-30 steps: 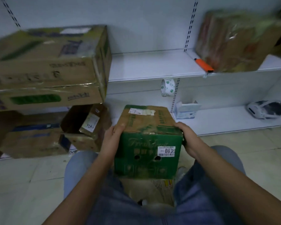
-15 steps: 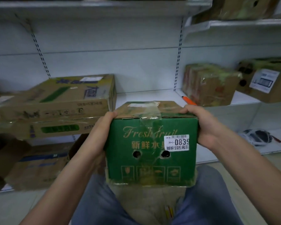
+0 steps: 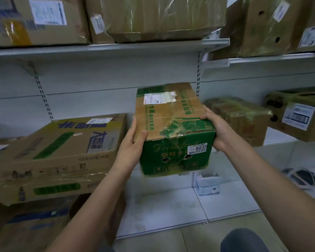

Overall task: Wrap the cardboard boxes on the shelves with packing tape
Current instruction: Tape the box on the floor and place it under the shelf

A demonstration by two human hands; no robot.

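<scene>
At the far left, a large flat cardboard box (image 3: 58, 142) with blue and green print rests on a second flat box (image 3: 44, 190), both on the middle shelf. Below them, on the lowest level, a brown box with blue markings (image 3: 31, 226) sits in shadow. Above, a white metal shelf (image 3: 98, 50) carries more taped cartons (image 3: 153, 17).

In the centre, a person holds a green fruit box (image 3: 173, 131) in the air in front of the shelving, tilted so its brown taped top shows. The left hand (image 3: 133, 144) presses against the box's left side, fingers fairly straight, thumb over the top edge. The right hand (image 3: 216, 128) grips the right corner, fingers curled over the top. A white price sticker (image 3: 197, 149) is on the green front.

To the right, a film-wrapped box (image 3: 240, 119) and a box with a barcode label (image 3: 298, 113) stand on the middle shelf. Lower right lies a dark and white object (image 3: 302, 177), possibly a tape dispenser, too blurred to tell.
</scene>
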